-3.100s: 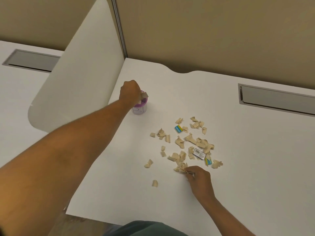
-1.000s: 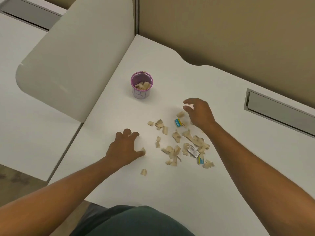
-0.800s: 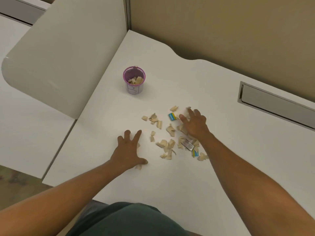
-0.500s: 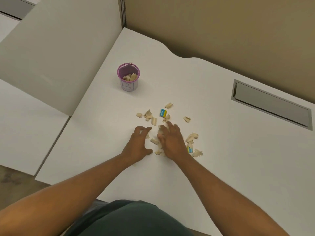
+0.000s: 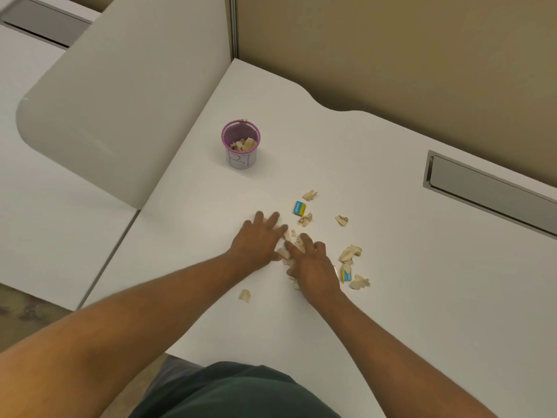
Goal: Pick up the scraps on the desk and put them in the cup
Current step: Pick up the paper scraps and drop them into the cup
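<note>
Both hands, left (image 5: 261, 240) and right (image 5: 313, 267), lie spread flat, raking scraps (image 5: 291, 247) together on the surface (image 5: 422, 297). Best heap them tight, then lift to the cup (image 5: 241, 145).

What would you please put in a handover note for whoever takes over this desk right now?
Left hand: flat on the desk, fingers spread, holding nothing visible.
Right hand: flat over the scraps, fingers spread, raking them toward the left.
Cup: upright, far left of the pile, partly filled with scraps.
Done: some scraps are in the cup.
Left: gather the pile, the stray scrap near the desk edge and the blue piece, then drop all in the cup.
</note>
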`<state>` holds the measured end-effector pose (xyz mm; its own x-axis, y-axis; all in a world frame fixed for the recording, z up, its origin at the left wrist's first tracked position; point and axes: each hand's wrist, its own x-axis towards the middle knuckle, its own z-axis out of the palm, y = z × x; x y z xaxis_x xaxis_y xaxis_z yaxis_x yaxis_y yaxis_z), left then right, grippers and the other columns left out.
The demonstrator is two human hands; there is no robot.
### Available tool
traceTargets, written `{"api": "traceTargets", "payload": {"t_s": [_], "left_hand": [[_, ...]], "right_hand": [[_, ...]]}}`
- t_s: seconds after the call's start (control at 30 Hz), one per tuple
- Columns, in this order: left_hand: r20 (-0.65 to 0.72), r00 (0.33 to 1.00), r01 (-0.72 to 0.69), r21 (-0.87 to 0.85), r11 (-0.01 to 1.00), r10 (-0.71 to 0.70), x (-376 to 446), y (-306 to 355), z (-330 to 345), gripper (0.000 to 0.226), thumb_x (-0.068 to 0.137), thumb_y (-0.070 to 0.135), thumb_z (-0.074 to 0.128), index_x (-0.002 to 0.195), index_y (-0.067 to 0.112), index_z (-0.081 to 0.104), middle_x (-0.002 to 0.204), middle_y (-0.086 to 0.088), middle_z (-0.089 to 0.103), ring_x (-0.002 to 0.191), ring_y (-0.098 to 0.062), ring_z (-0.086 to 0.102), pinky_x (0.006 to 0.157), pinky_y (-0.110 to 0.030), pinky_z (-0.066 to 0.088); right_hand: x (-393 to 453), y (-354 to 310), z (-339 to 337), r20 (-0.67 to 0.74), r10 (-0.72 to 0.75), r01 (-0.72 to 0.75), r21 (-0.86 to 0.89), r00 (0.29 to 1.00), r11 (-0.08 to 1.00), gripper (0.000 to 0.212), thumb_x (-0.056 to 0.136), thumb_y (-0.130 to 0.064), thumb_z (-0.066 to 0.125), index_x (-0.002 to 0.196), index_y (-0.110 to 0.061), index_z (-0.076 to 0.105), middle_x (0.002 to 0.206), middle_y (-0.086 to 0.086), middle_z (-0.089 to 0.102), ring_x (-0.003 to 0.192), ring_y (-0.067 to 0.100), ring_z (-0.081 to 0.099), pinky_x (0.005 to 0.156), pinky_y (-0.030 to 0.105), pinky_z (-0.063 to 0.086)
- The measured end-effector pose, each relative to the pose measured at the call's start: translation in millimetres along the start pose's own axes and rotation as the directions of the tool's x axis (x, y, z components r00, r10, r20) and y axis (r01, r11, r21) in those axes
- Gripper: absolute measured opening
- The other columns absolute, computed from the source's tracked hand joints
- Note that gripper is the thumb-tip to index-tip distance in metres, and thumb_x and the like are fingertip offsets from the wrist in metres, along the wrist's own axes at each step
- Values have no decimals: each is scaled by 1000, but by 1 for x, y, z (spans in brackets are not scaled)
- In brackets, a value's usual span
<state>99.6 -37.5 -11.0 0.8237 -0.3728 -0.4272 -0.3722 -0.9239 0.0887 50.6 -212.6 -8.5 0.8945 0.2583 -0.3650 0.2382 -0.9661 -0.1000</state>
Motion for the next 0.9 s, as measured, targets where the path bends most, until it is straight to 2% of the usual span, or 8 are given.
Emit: {"api": "traceTargets", "payload": {"t_s": [0.13,0.23,0.37,0.53,0.7,0.77,0.83,0.9], "left_hand": [[-88,995,-46,-10,999,45,-14,9,9,32,103,13,53,135,11,54,143,-13,49,122,-34,51,81,-41,57],[-75,995,-75,-36,997,72,-16,9,13,28,95,-4,54,117,9,64,125,-12,56,113,-31,55,72,-38,55],[-20,996,-89,-45,995,88,-11,6,11,19,91,-7,57,101,4,68,108,-14,61,102,-32,60,64,-39,44],[13,993,118,-293,949,-119,-6,-1,-7,12,89,1,54,93,-1,65,98,-21,70,94,-38,68,70,-39,43],[-232,923,121,-580,806,-306,-4,-44,-72,13,87,11,66,83,5,76,92,-14,76,88,-36,71,85,-42,56],[-349,848,136,-586,799,-400,7,-70,-105,18,89,15,68,76,4,73,79,-14,74,79,-35,69,77,-41,57],[-402,788,189,-562,805,-466,25,-95,-135,28,92,21,66,69,7,65,62,-10,59,67,-35,57,64,-38,51],[-356,801,243,-542,805,-481,47,-116,-157,23,91,23,68,79,3,72,66,-10,60,71,-36,61,63,-37,47]], "right_hand": [[-6,-9,-3,-5,-17,17,66,1000,998,69,85,0,59,145,-30,42,141,3,41,114,26,43,74,32,49],[-5,-16,-10,-19,-3,5,125,1000,992,58,85,3,54,135,-25,51,131,2,45,114,24,42,76,31,48],[-1,-17,-10,-15,4,-2,126,1000,992,30,91,-2,51,116,-14,62,127,4,52,113,23,44,78,31,46],[6,-9,-2,-17,39,-35,192,999,981,35,89,-6,52,120,-17,65,125,2,57,115,18,49,86,25,46],[6,-3,4,-70,8,9,241,998,971,38,80,6,57,109,-13,74,125,6,63,110,26,57,86,30,48],[6,-2,5,-87,9,14,259,996,966,35,81,6,58,107,-12,75,122,8,65,107,28,59,85,31,49],[7,-2,4,-89,13,12,268,996,963,35,81,7,59,107,-11,76,120,8,66,105,28,59,84,32,49],[7,-2,3,-86,19,6,277,996,961,34,83,6,59,107,-11,76,120,7,66,106,27,59,82,31,49]]}}
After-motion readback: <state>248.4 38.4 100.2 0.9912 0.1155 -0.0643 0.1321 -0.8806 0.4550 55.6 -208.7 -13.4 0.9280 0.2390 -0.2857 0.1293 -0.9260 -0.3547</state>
